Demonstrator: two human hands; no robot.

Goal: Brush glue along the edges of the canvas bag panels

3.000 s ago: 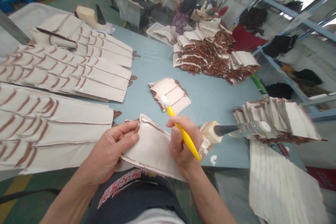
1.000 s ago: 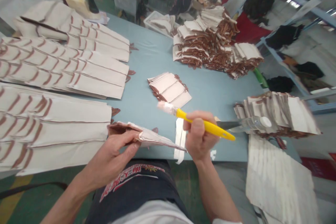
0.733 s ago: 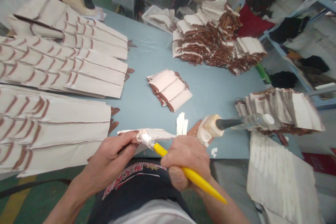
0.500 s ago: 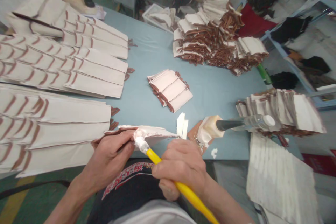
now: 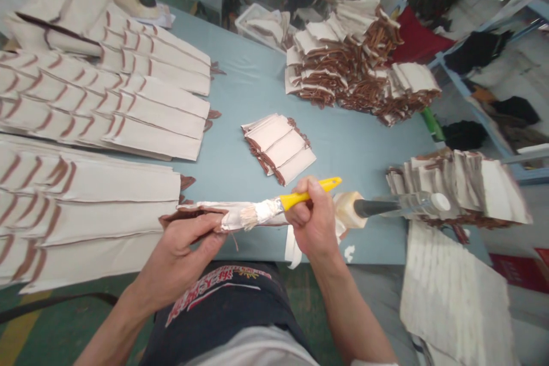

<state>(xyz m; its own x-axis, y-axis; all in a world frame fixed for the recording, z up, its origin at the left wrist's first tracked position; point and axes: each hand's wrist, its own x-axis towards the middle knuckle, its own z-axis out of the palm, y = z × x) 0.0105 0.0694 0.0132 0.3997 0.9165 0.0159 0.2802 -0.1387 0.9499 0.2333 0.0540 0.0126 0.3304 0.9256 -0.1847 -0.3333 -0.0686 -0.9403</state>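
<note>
My left hand (image 5: 182, 251) pinches the left end of a folded off-white piece with brown edges (image 5: 230, 220), holding it at the table's near edge. In my right hand (image 5: 315, 226) is a paintbrush with a yellow handle (image 5: 294, 200), its bristles loaded with white paste. The bristles touch the piece just right of my left fingers. White paste coats the piece there. Below my right hand a white strip (image 5: 293, 247) hangs over the table edge. My right hand hides the piece's right end.
Rows of overlapping off-white pieces (image 5: 128, 206) cover the left side. A small folded bundle (image 5: 281, 146) lies mid-table. Brown-edged stacks (image 5: 326, 63) stand at the back, another stack (image 5: 454, 183) at right. A cream block with a black handle (image 5: 349, 210) sits near my right hand.
My right hand has moved up and turned, so the brush now lies nearly level, handle to the right. Its bristles have shifted right along the piece. The white strip now droops over the edge.
</note>
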